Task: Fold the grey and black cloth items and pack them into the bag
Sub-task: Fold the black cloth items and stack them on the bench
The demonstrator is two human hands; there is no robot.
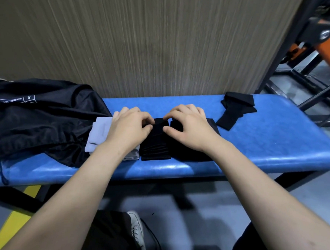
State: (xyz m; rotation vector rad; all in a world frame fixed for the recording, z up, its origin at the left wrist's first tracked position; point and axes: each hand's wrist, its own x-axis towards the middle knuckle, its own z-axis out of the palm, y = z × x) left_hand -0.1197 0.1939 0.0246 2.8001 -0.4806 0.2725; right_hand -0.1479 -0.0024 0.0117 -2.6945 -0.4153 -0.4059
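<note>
A folded black cloth [156, 144] lies in the middle of the blue bench [266, 144]. My left hand [130, 126] and my right hand [187, 123] both pinch its far edge with curled fingers. More black cloth [213, 125] lies under my right hand. A folded light grey cloth [98, 133] sits just left of it, partly under my left wrist. The black drawstring bag [37, 120] lies crumpled on the bench's left end. Another black cloth piece [236, 108] lies apart on the right.
A wood-grain panel [156, 41] stands directly behind the bench. Black and orange metal framework [313, 59] fills the right background. Below the bench I see grey floor, a yellow floor marking [14, 226] and a white shoe [137, 227].
</note>
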